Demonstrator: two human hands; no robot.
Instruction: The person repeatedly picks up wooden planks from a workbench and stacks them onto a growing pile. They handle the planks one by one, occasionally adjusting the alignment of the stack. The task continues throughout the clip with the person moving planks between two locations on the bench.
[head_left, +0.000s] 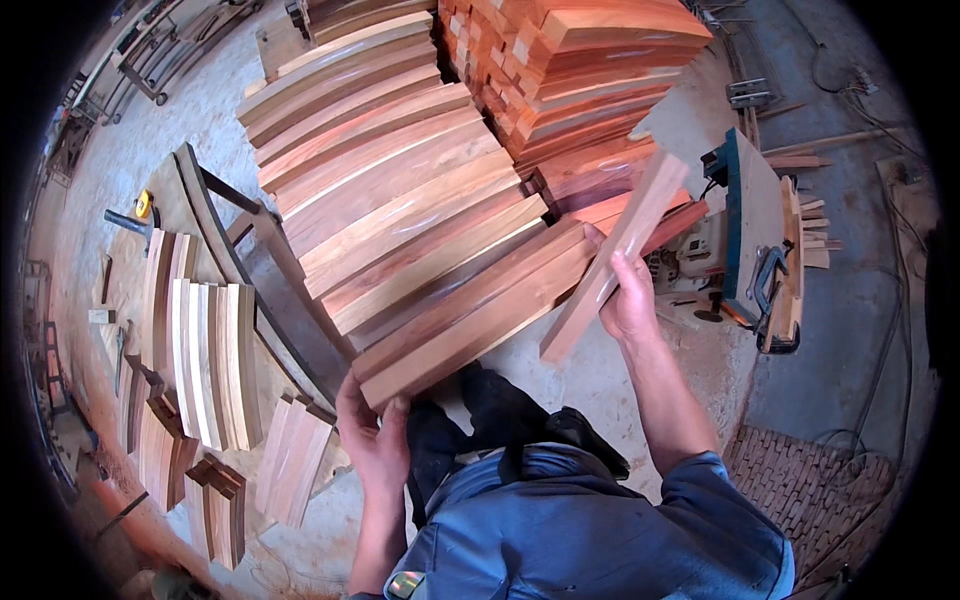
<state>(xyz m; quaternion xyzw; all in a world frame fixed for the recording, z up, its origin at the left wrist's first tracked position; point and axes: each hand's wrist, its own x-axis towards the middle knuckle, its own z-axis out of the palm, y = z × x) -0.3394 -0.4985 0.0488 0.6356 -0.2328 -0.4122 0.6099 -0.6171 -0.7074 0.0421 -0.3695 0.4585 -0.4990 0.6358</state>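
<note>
My right hand [630,295] is closed round a short wooden strip [625,250], held tilted at the right end of the nearest boards. A fingertip shows behind that strip, by the board end. At the lower left, my left hand [375,430] grips the left end of the nearest wooden board [480,330], its thumb on the near side and its fingers round the end. A large stack of planed wooden boards [390,180] lies beyond, side by side in rows. How many boards the left hand holds cannot be made out.
A tall pile of reddish wooden blocks [600,90] stands behind on the right. On the left, a workbench [195,200] carries upright bundles of wood [210,350], a hammer [127,219] and a yellow tape measure [145,203]. A green-edged machine table [745,220] with a blue clamp [768,275] stands to the right.
</note>
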